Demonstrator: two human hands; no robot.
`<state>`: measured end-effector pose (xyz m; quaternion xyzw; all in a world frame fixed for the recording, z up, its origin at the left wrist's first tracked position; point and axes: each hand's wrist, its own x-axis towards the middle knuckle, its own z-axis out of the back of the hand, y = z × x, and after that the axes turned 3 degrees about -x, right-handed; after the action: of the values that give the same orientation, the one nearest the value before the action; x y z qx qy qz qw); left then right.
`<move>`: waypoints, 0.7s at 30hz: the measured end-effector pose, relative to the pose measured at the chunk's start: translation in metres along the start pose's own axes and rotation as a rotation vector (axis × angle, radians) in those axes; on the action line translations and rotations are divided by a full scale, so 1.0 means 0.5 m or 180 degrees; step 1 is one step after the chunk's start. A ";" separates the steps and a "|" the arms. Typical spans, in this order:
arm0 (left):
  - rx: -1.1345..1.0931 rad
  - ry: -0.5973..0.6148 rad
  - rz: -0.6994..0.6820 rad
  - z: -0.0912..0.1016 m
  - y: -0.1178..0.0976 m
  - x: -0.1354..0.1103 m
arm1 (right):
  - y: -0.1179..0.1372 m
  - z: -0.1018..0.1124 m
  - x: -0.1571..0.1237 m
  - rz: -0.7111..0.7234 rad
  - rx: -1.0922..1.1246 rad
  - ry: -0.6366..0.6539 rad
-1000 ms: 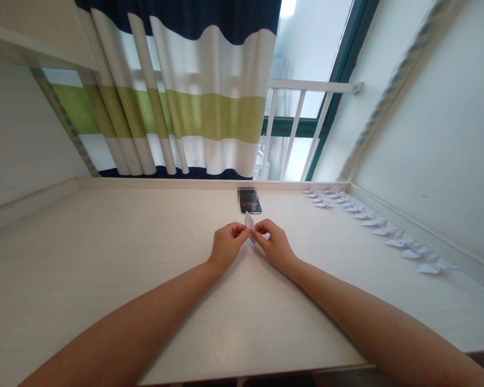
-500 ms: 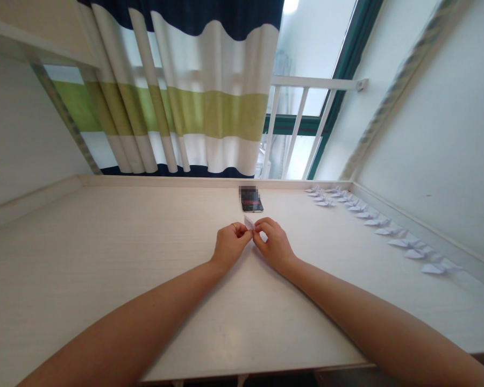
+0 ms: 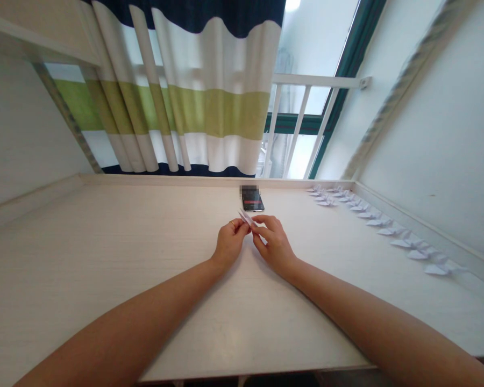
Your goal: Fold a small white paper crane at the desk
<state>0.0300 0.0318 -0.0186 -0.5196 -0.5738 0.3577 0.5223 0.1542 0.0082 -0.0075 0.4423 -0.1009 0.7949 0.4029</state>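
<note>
1. Pinching the paper (image 3: 247, 217) between thumb and fingers, the left hand (image 3: 228, 242) sits just left of the table's middle, a ring (image 3: 232, 222) on one finger.
2. The right hand (image 3: 276, 244) meets it from the other side, fingers bent and thumb held a little apart from them. Its fingertips are at the right end of the paper – whether they grip it or only touch it, I cannot tell.
3. The paper is small, white and folded, with narrow points. It is between the two hands, tilted, its tips toward the far left; its lower part is hidden by fingers.
4. Just beyond the paper, a phone (image 3: 252, 200) lies flat on the pale table (image 3: 125, 252), near the back edge. Part of its screen is blurred out.
5. On the right, white cranes (image 3: 374, 221) stand along the side wall (image 3: 435, 161) in a long slanting row – a few more are gathered at the far corner. They are well apart from both hands.
6. Behind the table hangs a curtain (image 3: 221, 113) in navy, white and green bands, with a white railing (image 3: 318, 80) beside it before the window (image 3: 306, 32).
</note>
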 end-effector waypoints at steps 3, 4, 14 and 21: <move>-0.0173 0.0004 -0.0004 -0.001 0.003 0.002 | -0.001 0.002 -0.001 -0.0007 0.0035 0.0033; -0.0206 0.0009 -0.0005 -0.001 0.003 0.002 | -0.001 0.002 -0.001 0.0002 0.0046 0.0053; -0.0553 0.0123 -0.0001 -0.007 -0.004 -0.003 | -0.001 0.006 -0.001 0.0194 -0.0033 0.0183; 0.0114 0.0099 -0.0114 -0.001 0.000 -0.003 | -0.002 0.005 -0.001 0.0215 0.0068 0.0264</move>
<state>0.0301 0.0304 -0.0190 -0.5053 -0.5683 0.3504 0.5467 0.1564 0.0074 -0.0065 0.4096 -0.0905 0.8267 0.3749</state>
